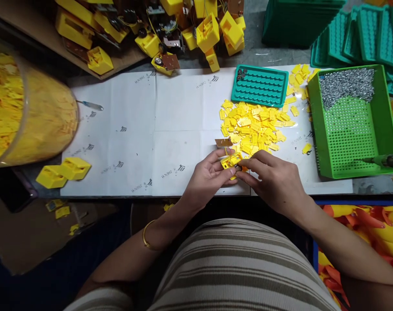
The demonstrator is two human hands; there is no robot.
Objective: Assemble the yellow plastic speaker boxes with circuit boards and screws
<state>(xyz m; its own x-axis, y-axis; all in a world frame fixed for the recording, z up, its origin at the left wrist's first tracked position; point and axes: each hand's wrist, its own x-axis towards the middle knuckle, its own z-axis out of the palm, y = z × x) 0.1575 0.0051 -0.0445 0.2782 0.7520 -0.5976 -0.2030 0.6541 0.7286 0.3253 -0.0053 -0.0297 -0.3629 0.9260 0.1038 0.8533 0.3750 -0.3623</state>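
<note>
Near the front edge of the table, my left hand (206,172) is closed around a small yellow plastic housing (228,161). A brown circuit board (223,142) hangs off its far side on a wire. My right hand (274,179) meets it from the right, thumb and forefinger pinching a small dark round part (238,167) against the housing; the fingers partly hide it. Just beyond my hands lies a heap of small flat yellow plastic pieces (253,125). Behind the heap, a teal ridged tray (260,86) has several dark round parts in one corner.
At right stands a green basket (352,170) of screws (347,84), with a power driver (391,161) reaching over it. Teal trays (300,21) are stacked behind. A tub (50,108) of yellow pieces, a screwdriver (93,105) and yellow housings (75,167) are at left. More wired housings (207,32) lie at the back.
</note>
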